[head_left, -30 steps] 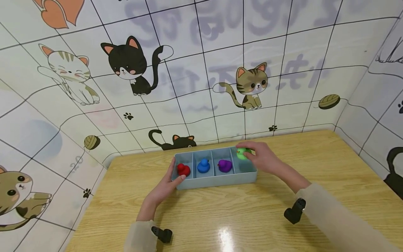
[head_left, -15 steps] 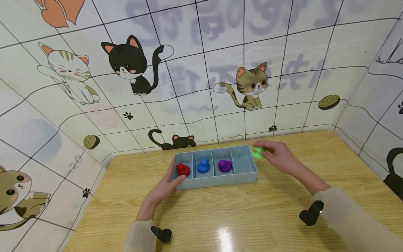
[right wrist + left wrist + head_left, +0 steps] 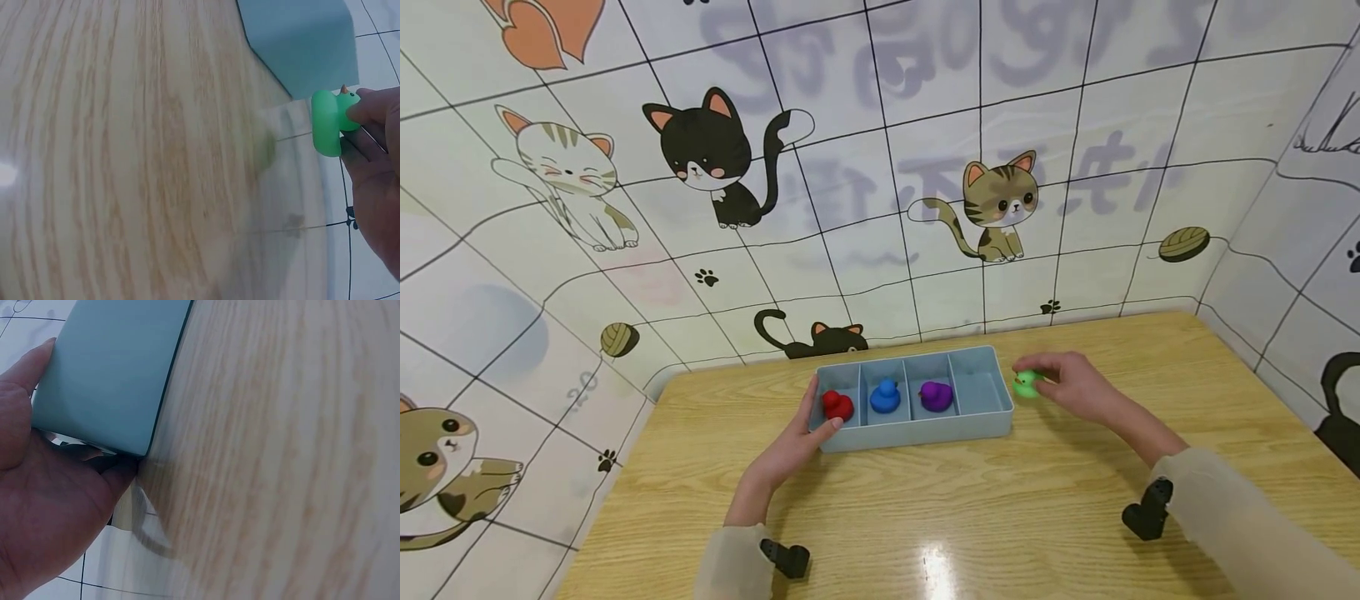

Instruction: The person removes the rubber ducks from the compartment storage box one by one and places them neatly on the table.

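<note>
Currently, the right hand (image 3: pixel 1071 387) is pinching the green duck (image 3: pixel 1024 384) just right of the divided tray (image 3: pixel 925 432); the left hand (image 3: pixel 792 442) is gripping the tray's left end.

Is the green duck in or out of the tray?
Out: head and right wrist views show the right hand holding the green duck beyond the tray's end wall.
</note>
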`<state>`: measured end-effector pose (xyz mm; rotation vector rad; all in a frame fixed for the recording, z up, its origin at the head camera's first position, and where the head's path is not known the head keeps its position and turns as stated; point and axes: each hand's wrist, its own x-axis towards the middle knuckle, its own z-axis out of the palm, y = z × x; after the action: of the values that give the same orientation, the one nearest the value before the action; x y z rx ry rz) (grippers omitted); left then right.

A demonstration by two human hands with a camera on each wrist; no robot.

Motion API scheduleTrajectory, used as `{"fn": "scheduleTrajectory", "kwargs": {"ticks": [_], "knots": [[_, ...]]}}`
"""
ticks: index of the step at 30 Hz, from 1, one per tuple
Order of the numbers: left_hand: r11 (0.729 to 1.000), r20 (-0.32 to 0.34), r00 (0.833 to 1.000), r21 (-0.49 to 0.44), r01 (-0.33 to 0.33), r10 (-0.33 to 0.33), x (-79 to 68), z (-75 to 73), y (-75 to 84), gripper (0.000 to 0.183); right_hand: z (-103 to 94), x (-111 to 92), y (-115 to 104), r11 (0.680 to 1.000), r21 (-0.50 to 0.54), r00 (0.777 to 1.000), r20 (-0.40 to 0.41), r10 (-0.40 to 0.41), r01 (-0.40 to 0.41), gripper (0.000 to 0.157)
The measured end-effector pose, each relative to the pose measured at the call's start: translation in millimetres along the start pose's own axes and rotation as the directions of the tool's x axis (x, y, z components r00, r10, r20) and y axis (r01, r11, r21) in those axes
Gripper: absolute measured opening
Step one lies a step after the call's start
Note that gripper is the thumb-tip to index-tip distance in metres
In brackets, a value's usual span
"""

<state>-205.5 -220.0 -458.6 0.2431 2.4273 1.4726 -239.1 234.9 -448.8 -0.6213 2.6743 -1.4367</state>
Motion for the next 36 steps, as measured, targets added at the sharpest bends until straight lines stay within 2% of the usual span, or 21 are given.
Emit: {"fn": "scheduleTrajectory", "kwargs": {"ticks": [7, 11, 17, 25, 30, 36], "knots": [[1.000, 0.002, 1.000, 0.001, -0.001, 0.001, 0.5, -0.4, -0.7, 0.090, 5.7, 2.3, 10.1, 0.998, 0.003, 0.998, -0.009, 0.070, -0.070, 0.034], [1.000, 0.003, 1.000, -0.002, -0.007, 0.007, 1.3, 0.2, -1.1, 0.090, 7.6, 3.6, 12.9, 0.997, 0.001, 0.997, -0.017, 0.082, -0.082, 0.036], [1.000, 0.015, 1.000, -0.009, -0.012, 0.012, 1.9, 1.2, -2.5, 0.089, 8.6, 4.0, 13.8, 0.998, 0.007, 0.998, -0.003, 0.059, -0.059, 0.036], [1.000, 0.006, 1.000, 0.001, -0.023, 0.023, 1.4, 0.8, -1.9, 0.088, 6.7, 5.3, 12.9, 0.998, -0.055, 0.999, 0.013, 0.031, -0.030, 0.037], [1.000, 0.004, 1.000, 0.004, -0.022, 0.022, 0.2, -0.2, -0.8, 0.090, 5.7, 1.6, 10.4, 0.996, -0.080, 0.999, -0.027, 0.038, -0.040, 0.040], [1.000, 0.004, 1.000, -0.001, -0.013, 0.013, 0.7, 0.3, 0.2, 0.088, 7.5, -3.8, 9.7, 0.990, -0.130, 0.997, -0.062, 0.040, -0.047, 0.035]]}}
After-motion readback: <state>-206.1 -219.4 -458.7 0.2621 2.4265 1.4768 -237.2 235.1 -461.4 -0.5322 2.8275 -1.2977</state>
